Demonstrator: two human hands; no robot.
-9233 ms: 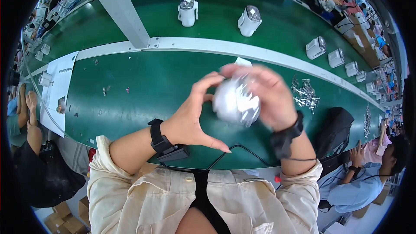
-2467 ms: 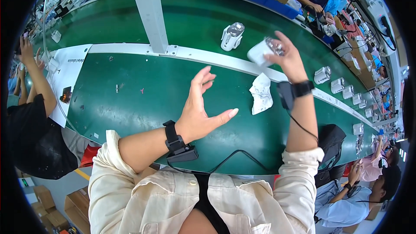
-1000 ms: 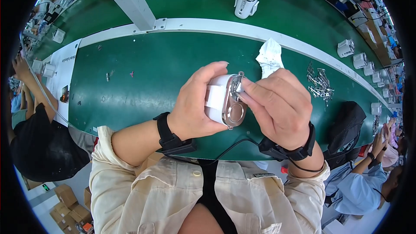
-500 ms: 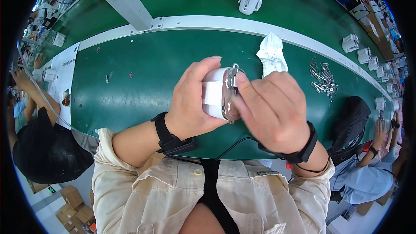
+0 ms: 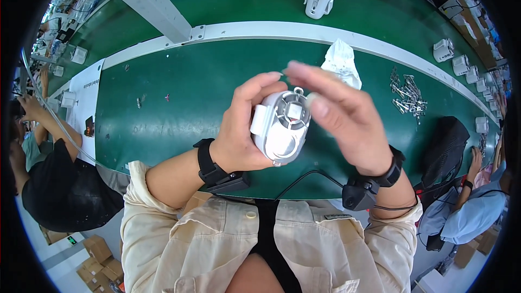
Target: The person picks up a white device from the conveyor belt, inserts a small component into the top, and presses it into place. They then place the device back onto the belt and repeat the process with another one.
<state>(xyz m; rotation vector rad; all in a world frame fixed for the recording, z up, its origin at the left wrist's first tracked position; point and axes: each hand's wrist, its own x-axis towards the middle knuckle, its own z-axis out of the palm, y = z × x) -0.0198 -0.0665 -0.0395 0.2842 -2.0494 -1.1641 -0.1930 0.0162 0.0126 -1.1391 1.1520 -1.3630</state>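
A white rounded device (image 5: 282,138) with a clear, shiny cover on its face is gripped in my left hand (image 5: 234,130), whose fingers wrap round its left side. The face is turned up and shows a round ring with a pale square in it. A small metal loop stands out at its top edge. My right hand (image 5: 353,122) is beside the device, with its fingers stretched out and the thumb apart from them. The thumb tip is close to the clear cover; whether it touches, I cannot tell. Nothing shows in that hand.
Small metal clip-like parts (image 5: 410,96) lie in a pile at the right, near a crumpled white paper (image 5: 342,62). A black bag (image 5: 445,149) rests at the table's right edge. Beyond the white rail (image 5: 260,30) stands a similar device (image 5: 319,0). Co-workers sit on both sides.
My right hand has let go of the device's cover edge and its fingers have straightened. The device has turned in my left hand so its clear face now points upward.
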